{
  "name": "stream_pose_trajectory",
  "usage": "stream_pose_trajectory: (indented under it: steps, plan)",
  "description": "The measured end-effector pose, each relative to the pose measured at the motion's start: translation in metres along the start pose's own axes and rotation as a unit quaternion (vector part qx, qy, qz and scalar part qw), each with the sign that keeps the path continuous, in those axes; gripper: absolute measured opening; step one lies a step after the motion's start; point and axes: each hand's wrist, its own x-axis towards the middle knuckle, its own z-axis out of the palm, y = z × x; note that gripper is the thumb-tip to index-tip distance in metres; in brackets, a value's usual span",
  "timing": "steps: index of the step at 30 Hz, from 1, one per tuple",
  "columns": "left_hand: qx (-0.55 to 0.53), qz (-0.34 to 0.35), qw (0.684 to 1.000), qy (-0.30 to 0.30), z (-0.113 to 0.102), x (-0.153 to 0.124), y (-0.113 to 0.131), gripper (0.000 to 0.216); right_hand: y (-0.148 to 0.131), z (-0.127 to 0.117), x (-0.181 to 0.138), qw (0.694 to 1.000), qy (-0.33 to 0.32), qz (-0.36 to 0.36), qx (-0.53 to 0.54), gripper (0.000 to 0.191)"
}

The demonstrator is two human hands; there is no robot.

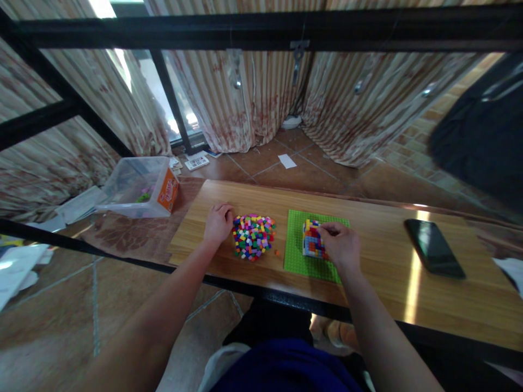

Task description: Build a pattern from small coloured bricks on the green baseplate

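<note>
A green baseplate (300, 247) lies on the wooden table (379, 261). On it stands a low block built of small coloured bricks (311, 242). My right hand (341, 245) rests on the block's right side, fingers pinched together on its top; what they hold is too small to name. To the left of the plate is a heap of loose coloured bricks (252, 236). My left hand (218, 223) sits at the heap's left edge with fingers curled down, touching the bricks.
A black phone (433, 248) lies on the table to the right. A clear plastic box (139, 188) with an orange label stands on the floor at the left. Papers lie on the tiled floor. A black metal frame crosses the view; curtains hang behind.
</note>
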Motion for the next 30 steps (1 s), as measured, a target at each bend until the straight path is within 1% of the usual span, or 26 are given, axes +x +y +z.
stream_pose_trajectory:
  steps: [4, 16, 20, 23, 25, 27, 28, 30]
  plan:
    - [0.005, -0.003, 1.0, -0.006, -0.001, 0.0, 0.001, 0.023, 0.001, 0.0, 0.0, 1.0, -0.002, -0.01, -0.003, 0.028]
    - [0.008, -0.001, 1.0, -0.003, -0.001, 0.0, 0.003, 0.023, 0.003, -0.001, 0.004, 1.0, -0.011, -0.013, -0.013, 0.023]
    - [0.003, 0.004, 1.0, -0.007, -0.002, 0.001, 0.003, 0.023, 0.008, -0.002, 0.005, 0.999, -0.017, -0.019, 0.039, 0.029]
    - [0.003, 0.006, 1.0, -0.005, -0.002, 0.001, 0.003, 0.023, 0.01, -0.004, -0.001, 0.996, 0.02, -0.015, 0.088, 0.033]
    - [0.005, 0.007, 1.0, -0.002, -0.002, 0.001, 0.002, 0.023, 0.008, -0.005, -0.01, 0.994, 0.042, -0.035, 0.097, 0.033]
    - [0.007, 0.009, 1.0, 0.0, -0.001, 0.001, 0.002, 0.023, 0.001, -0.004, -0.023, 0.993, 0.034, -0.08, 0.083, 0.029]
    - [0.008, 0.01, 1.0, 0.0, -0.001, 0.001, 0.002, 0.023, -0.003, -0.002, -0.03, 0.991, 0.014, -0.113, 0.07, 0.027]
    - [0.01, 0.01, 1.0, -0.001, -0.001, 0.001, 0.002, 0.023, -0.013, 0.003, -0.045, 0.981, -0.046, -0.186, 0.039, 0.024]
